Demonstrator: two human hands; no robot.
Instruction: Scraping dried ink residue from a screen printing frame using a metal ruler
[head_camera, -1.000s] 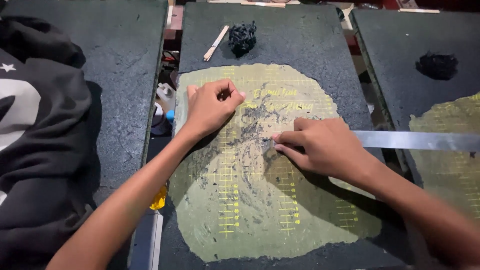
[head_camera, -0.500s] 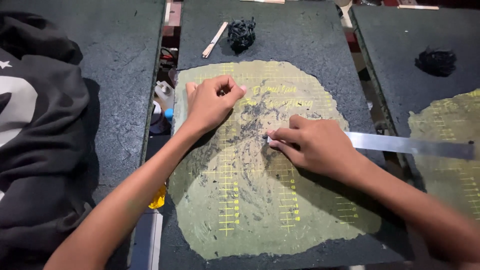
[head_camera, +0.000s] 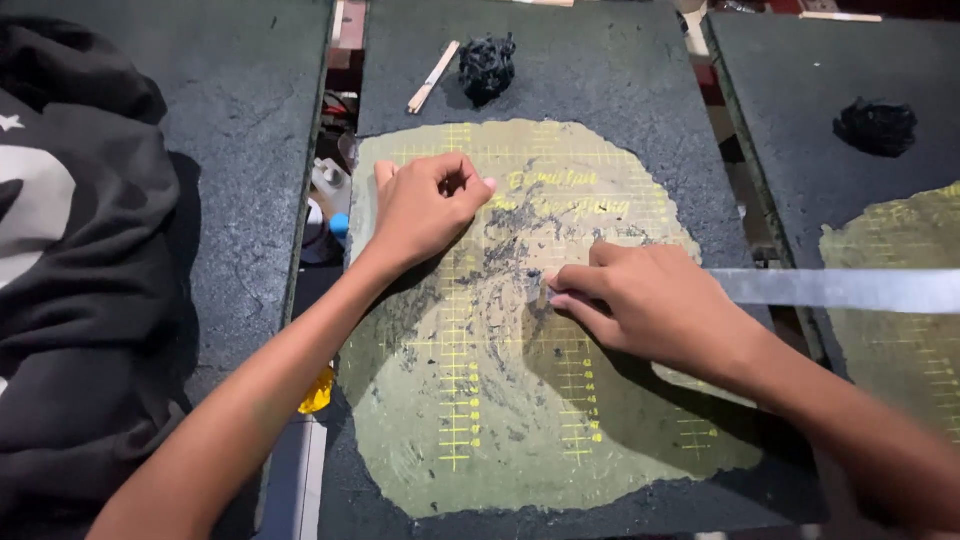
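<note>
- Pinching the near end of a long flat metal strip (head_camera: 840, 289), the right hand (head_camera: 655, 305) had its fingers (head_camera: 565, 298) closed on the strip's tip and pressed to the yellow-green patch (head_camera: 480, 420) on the middle board (head_camera: 600, 70).
- Compared with a second earlier, that hand had slid a little to the left across the patch, so the strip's tip sat nearer the dark scuffed area (head_camera: 505, 255) at the patch's centre; the work looked to be scraping there, and it seemed well under way rather than finished.
- The left hand (head_camera: 425, 205) had hardly shifted: it lay as a loose fist, fingers curled in and holding nothing that showed, knuckles resting on the upper left of the patch, steadying it.
- Faint yellow ruled lines ran over the patch, and dark flecks lay scattered around the scuffed area.
- Farther up the same board lay a small wooden stick (head_camera: 432, 77) beside a black crumpled wad (head_camera: 487, 66), both apart from the hands.
- On the right board, another black wad (head_camera: 876, 126) sat above a second yellow-green patch (head_camera: 900, 300).
- A dark garment (head_camera: 80, 300) lay over the left board.
</note>
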